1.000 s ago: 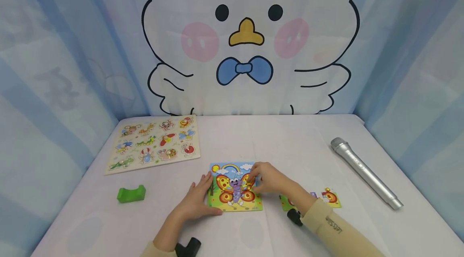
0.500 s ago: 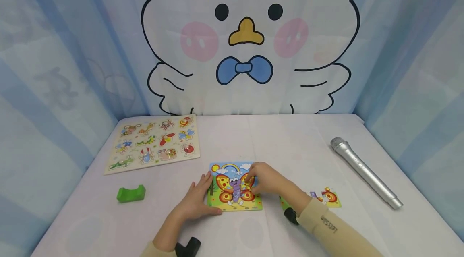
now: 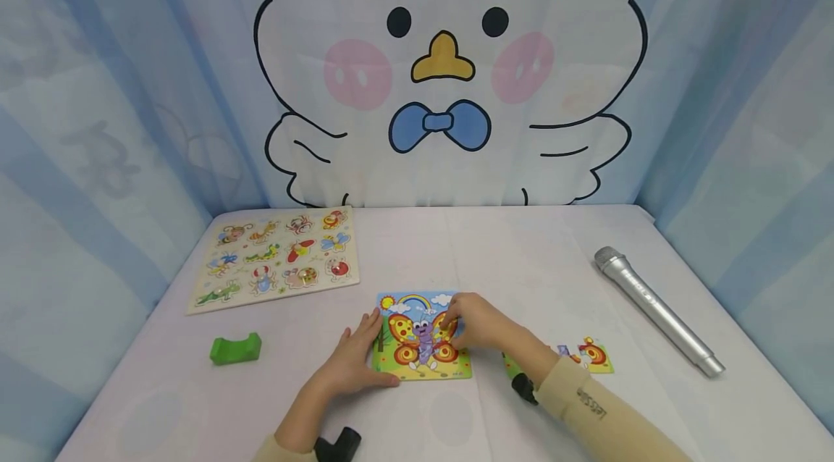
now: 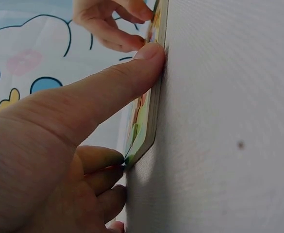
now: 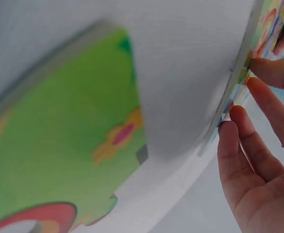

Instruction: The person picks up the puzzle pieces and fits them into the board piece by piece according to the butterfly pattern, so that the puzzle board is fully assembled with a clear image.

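Observation:
A square butterfly jigsaw puzzle (image 3: 426, 372) lies flat on the white table, its picture mostly visible. My left hand (image 3: 352, 362) rests at its near left corner, fingers spread along the left edge. The left thumb (image 4: 127, 70) touches the front edge in the left wrist view. On the right wing, the fingertips of my right hand (image 3: 481, 321) touch the puzzle's surface. The right wrist view shows its gently bent fingers (image 5: 258, 150) against the puzzle, with nothing distinct between them. Beside the right forearm lie loose puzzle pieces, one with a snail-like figure (image 3: 594, 355) and a green one (image 5: 59, 116).
An insect puzzle board (image 3: 280, 259) sits at the back left. Nearer on that side is a green curved block (image 3: 236, 349). A silver microphone (image 3: 658, 310) lies at the right. Printed curtains (image 3: 443, 172) surround the table's back and sides.
The right hand and forearm have shifted very slightly left, with the fingertips still on the right wing. The left hand and the puzzle have not moved.

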`<state>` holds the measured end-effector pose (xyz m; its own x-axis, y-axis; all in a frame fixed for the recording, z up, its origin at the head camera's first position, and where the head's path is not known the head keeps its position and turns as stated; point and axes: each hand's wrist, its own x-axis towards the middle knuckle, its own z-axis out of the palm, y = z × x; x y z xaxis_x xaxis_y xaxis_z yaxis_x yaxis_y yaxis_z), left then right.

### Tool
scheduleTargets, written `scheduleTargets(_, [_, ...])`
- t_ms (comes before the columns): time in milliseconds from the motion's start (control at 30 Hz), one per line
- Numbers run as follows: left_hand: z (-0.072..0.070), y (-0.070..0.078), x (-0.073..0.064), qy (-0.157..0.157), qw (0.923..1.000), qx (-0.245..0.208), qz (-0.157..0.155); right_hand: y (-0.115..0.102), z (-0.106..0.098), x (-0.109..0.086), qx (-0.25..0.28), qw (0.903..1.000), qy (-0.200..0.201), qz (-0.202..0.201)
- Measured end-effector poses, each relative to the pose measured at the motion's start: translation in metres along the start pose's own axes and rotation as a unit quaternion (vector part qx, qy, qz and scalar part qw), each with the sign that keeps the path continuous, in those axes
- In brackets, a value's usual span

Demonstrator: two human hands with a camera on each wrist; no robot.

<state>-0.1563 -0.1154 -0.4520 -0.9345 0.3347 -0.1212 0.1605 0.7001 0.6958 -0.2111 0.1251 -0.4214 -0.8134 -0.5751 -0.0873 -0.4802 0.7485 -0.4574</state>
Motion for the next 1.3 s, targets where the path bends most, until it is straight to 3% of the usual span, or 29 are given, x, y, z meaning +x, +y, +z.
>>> scheduleTargets(333, [0.000, 0.001, -0.001, 0.001, 1.0000, 0.002, -0.001, 0.013, -0.006, -0.009, 0.132, 0.9912, 0.012, 0.001])
scheduleTargets(567, [0.000, 0.000, -0.001, 0.002, 1.0000, 0.004, -0.001, 0.019, -0.011, -0.021, 0.150, 0.9883, 0.022, -0.012])
scheduleTargets(1000, [0.000, 0.000, -0.001, 0.002, 1.0000, 0.004, -0.002, 0.034, -0.016, -0.051, 0.166, 0.9860, 0.011, 0.010])
scheduleTargets(1300, [0.000, 0.002, -0.001, 0.000, 1.0000, 0.001, -0.006, 0.050, -0.020, -0.076, 0.147, 0.9889, 0.015, 0.015])
